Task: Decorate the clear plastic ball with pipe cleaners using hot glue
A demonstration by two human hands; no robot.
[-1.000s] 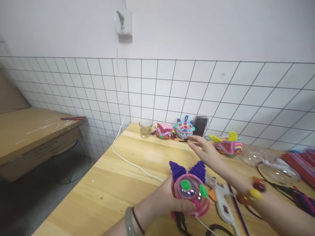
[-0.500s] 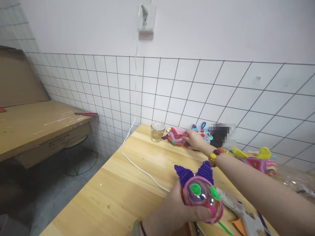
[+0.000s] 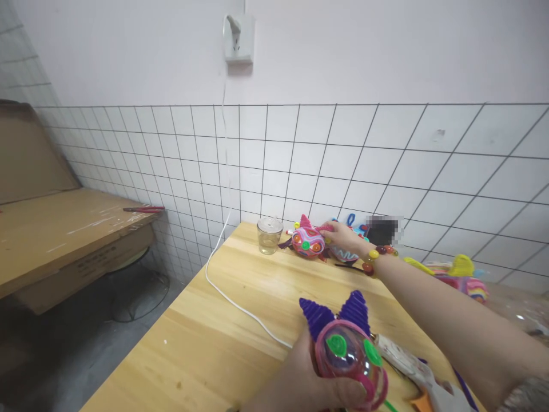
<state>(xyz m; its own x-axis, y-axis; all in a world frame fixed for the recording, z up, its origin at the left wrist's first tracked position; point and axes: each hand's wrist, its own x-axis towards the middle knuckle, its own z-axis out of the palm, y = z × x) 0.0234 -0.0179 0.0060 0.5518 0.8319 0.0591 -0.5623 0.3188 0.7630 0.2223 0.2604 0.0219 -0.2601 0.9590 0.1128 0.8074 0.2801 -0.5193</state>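
The left hand (image 3: 309, 380) grips a clear ball with purple ears (image 3: 347, 349) above the desk (image 3: 223, 343). The right hand (image 3: 343, 237) holds a pink ornament (image 3: 307, 242) beside a glass jar (image 3: 269, 235).

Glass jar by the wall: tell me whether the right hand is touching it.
No. The right hand grips the pink ornament beside the glass jar, apart from it.

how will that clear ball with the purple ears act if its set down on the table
The clear ball in the left hand looks round, so it would likely roll on the flat table. Its see-through shell suggests hollow and light. The fuzzy purple ears probably flex and might stop a roll.
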